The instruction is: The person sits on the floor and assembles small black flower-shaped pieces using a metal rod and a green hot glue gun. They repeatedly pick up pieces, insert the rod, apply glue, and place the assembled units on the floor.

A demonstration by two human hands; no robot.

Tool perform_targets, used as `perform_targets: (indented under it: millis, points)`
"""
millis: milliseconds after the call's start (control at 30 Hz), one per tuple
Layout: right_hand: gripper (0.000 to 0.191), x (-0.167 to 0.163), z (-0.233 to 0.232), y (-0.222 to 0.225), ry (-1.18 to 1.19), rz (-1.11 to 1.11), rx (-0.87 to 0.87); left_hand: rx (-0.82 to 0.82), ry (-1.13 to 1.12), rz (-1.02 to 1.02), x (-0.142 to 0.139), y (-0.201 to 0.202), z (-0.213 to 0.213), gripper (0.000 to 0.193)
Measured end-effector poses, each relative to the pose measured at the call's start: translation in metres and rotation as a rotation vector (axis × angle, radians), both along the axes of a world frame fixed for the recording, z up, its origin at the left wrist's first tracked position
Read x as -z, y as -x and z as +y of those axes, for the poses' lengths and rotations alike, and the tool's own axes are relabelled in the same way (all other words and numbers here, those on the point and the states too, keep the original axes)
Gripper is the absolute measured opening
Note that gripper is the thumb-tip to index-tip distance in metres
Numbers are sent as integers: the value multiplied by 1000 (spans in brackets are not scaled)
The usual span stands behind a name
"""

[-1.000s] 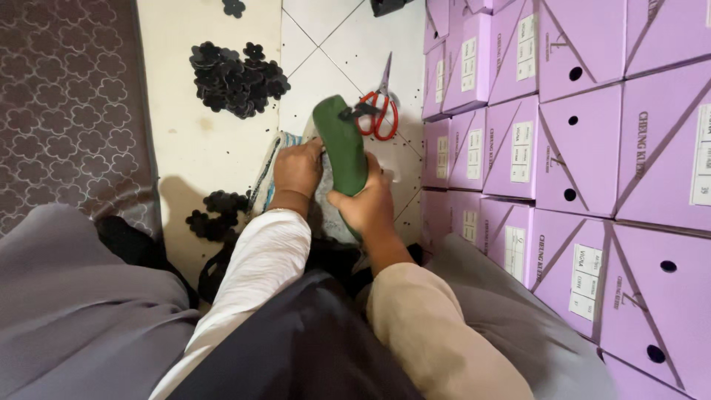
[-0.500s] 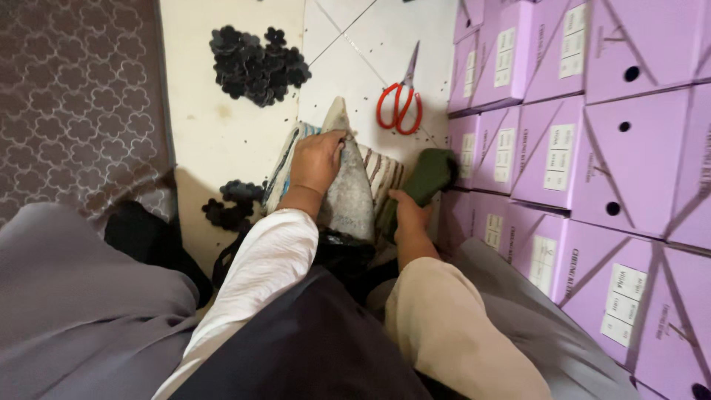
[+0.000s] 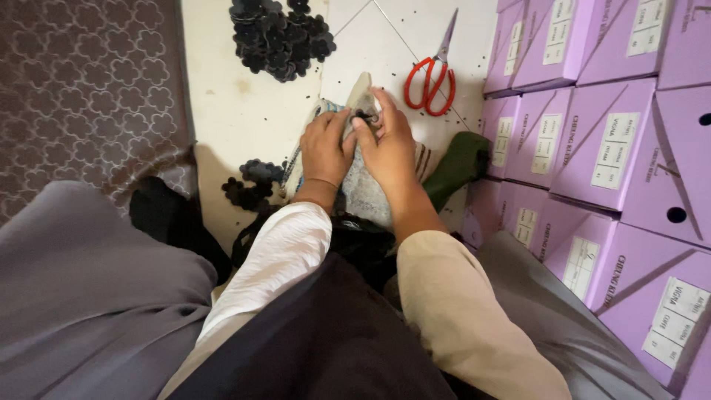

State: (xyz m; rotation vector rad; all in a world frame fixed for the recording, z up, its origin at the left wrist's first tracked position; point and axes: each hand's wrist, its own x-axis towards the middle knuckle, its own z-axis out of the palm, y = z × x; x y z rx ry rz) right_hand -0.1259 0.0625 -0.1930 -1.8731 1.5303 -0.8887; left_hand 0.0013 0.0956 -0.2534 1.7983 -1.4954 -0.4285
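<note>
Both hands are down on a pale grey felt-like shoe piece lying on the tiled floor between the knees. The left hand lies curled on it, holding it steady, while the right hand pinches a small black round piece against the pointed tip — looks like it's being pressed on, not clearly fixed yet.

Plenty left, I'd guess: a big pile of black pieces sits further up, a smaller heap by the left wrist. Red-handled scissors and a green tool lie untouched beside the purple boxes.
</note>
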Motion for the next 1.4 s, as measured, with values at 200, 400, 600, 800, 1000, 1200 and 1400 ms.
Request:
perform_targets:
  millis: [200,400,600,800,1000,1200,1400]
  points:
    - [11,4,5,2,55,68,14,28,29,9,-9,0,-4,40]
    - [10,9,19,11,123,18,73,-12,82,107,-30,8,-15,22]
    - [16,-17,23,11,-114,-175,202,-116,-89,611,-59,16,-32,26]
    - [20,-96,11,14,102,-230,176,-72,105,759,-127,20,-59,15]
    - [23,-242,-7,40,71,-53,235,64,202,637,-247,26,-69,15]
    - [18,-360,8,63,434,281,210,250,316,282,-393,17,-80,15]
    - [23,-401,27,51,370,-80,140,441,337,234,-480,-2,-64,15]
